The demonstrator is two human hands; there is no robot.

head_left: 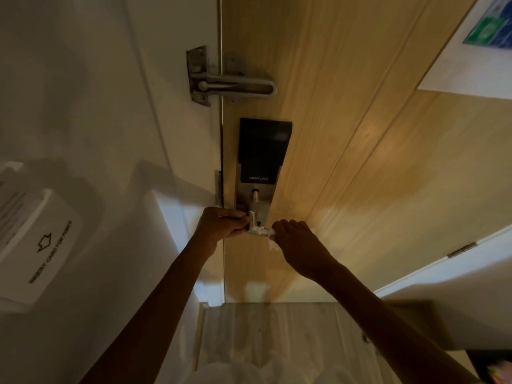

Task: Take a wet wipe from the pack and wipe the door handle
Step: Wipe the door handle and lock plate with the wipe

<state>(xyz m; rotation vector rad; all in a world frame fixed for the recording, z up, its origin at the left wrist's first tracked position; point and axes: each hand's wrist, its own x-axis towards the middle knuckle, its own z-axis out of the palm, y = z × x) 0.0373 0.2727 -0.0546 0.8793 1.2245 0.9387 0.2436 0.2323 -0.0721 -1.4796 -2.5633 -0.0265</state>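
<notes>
A silver lever door handle [256, 227] sticks out below a black smart lock [261, 151] on a light wooden door [360, 162]. My left hand [221, 224] grips the handle near its pivot end. My right hand [296, 241] is closed around a white wet wipe [273, 239], pressed on the lever's outer part. Bits of the wipe show at my fingers and below the hand. The wipe pack is not in view.
A metal swing-bar door guard [230, 85] spans the door edge above the lock. A white key-card power holder [36, 245] hangs on the left wall. A posted notice [476, 45] sits at upper right. A hinge [461, 249] shows on the right frame.
</notes>
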